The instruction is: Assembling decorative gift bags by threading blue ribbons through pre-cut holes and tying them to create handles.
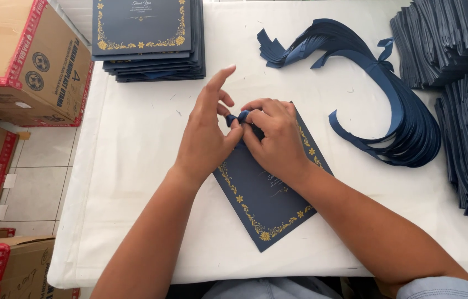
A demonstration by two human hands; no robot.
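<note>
A dark blue card (267, 199) with a gold floral border lies tilted on the white table (134, 166). Both hands meet at its top end. My left hand (207, 133) pinches a short piece of blue ribbon (238, 117) between thumb and fingers, index finger raised. My right hand (275, 135) rests on the card and grips the same ribbon with curled fingers. The ribbon's attachment to the card is hidden under my fingers.
A stack of matching blue cards (145, 39) sits at the back left. A fanned bundle of blue ribbon strips (400, 111) curves across the right. Piles of dark blue folded pieces (466, 111) fill the right edge. Cardboard boxes (23, 61) stand on the floor at left.
</note>
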